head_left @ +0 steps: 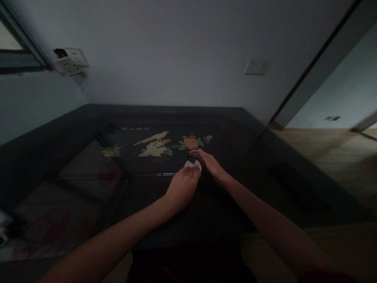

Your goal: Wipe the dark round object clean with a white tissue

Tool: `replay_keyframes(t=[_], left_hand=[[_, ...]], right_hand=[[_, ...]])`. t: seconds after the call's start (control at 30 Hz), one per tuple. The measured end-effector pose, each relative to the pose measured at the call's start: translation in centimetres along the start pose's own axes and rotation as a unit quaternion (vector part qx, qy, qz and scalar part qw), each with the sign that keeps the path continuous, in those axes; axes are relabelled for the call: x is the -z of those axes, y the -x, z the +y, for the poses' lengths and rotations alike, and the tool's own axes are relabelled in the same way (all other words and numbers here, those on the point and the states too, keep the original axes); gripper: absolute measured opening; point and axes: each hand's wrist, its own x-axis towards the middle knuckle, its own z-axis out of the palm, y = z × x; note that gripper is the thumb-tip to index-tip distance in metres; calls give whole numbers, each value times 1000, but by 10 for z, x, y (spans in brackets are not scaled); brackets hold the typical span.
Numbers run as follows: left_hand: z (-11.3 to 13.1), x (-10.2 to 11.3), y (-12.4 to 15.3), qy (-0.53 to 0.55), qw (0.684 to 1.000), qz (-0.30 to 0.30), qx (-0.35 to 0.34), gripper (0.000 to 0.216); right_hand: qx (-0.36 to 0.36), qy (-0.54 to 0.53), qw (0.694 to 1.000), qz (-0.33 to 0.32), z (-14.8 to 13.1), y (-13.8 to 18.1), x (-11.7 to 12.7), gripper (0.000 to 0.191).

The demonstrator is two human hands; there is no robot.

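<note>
Both my hands meet over a dark table with a painted bird and flower panel. My left hand is closed, its fingertips pinching a small white piece, perhaps paper or cloth. My right hand curls around a small dark round object that rests on the tabletop. The white piece touches that round object. The dim light hides what the round object is.
Wall sockets sit on the back wall, and more outlets on the left by a window frame. A glass-topped section with a reddish pattern lies at the left. Wooden floor extends to the right.
</note>
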Motion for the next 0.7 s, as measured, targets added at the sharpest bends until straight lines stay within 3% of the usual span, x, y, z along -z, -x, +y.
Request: replay_keyframes(t=[0.07,0.1,0.13,0.2,0.27,0.3,0.33,0.37,0.4,0.5,0.57,0.63,0.7], left_hand=[[-1,4,-2,140,988,-20,67,30],[-2,6,-4,239,965,-18,106,27],[-3,8,-6,351,925,-10,141,25],[-6,13,-10,570,800,18,186,24],[-7,16,-12,703,681,40,200,24],[-7,17,-13,730,651,46,202,25],[-6,17,-13,736,645,49,200,26],[-6,16,-12,721,663,51,195,26],[-6,14,-11,687,700,53,186,25],[-6,10,-6,477,866,40,147,26],[-8,8,-3,283,955,23,86,26],[-9,8,-1,113,993,16,10,30],[-10,7,0,-1,999,22,-39,36]], right_hand=[[-10,-1,1000,-4,-2,1,-1,47],[-15,-4,1000,-7,-3,2,-1,48],[-18,-8,1000,-7,-4,2,-1,49],[-18,-15,1000,0,-5,2,-2,52],[-5,-20,1000,13,-5,1,-3,53],[4,-22,1000,19,-5,1,-2,53],[11,-23,999,23,-5,1,-2,52],[16,-24,999,25,-6,1,-2,51],[18,-24,999,24,-6,1,-2,50],[5,-30,999,12,-8,2,-1,49],[-1,-36,999,6,-9,2,0,48],[2,-36,999,2,-7,1,0,46],[4,-34,999,0,-5,0,1,44]])
